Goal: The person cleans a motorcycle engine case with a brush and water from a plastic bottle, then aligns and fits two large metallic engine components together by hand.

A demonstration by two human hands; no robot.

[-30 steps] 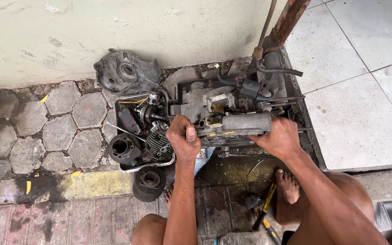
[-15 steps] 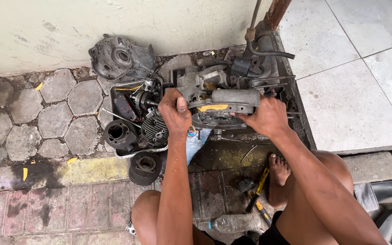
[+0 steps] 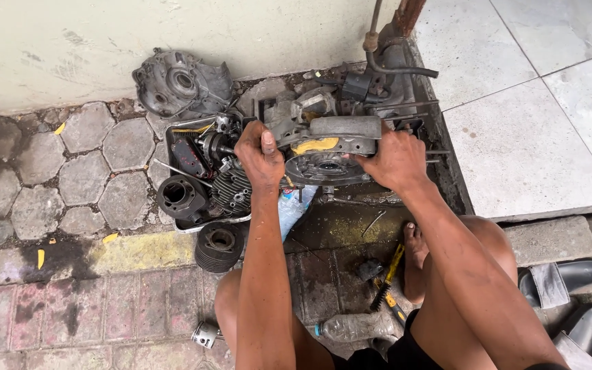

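Nearest the camera, below the knees, a clear plastic bottle [image 3: 354, 327] lies on the brick pavement [image 3: 104, 308], with a yellow-handled tool [image 3: 386, 282] beside it and a small piston [image 3: 207, 335] off to the left. Further out, the left hand [image 3: 260, 156] rests on the near-left edge of the engine case [image 3: 330, 147], fingers curled over the metal and thumb up; the right hand [image 3: 395, 161] clamps the case's right side, fingers wrapped around its rim. The case sits between both hands, against the step of the tiled floor [image 3: 529, 123]. Just left of the left-hand fingers, a tray [image 3: 173, 133] holds a finned cylinder [image 3: 231, 190] and other oily parts; a black finned ring [image 3: 219, 245] sits below it. Beyond, a grey cover [image 3: 181, 83] leans at the wall.

The step looks like steadying or shifting the case; the next move calls for a firm two-handed hold, since the metal is oily and heavy.

Compared with half a second ago, both hands stay on the case at the same spots, and the round opening now faces the camera more fully.
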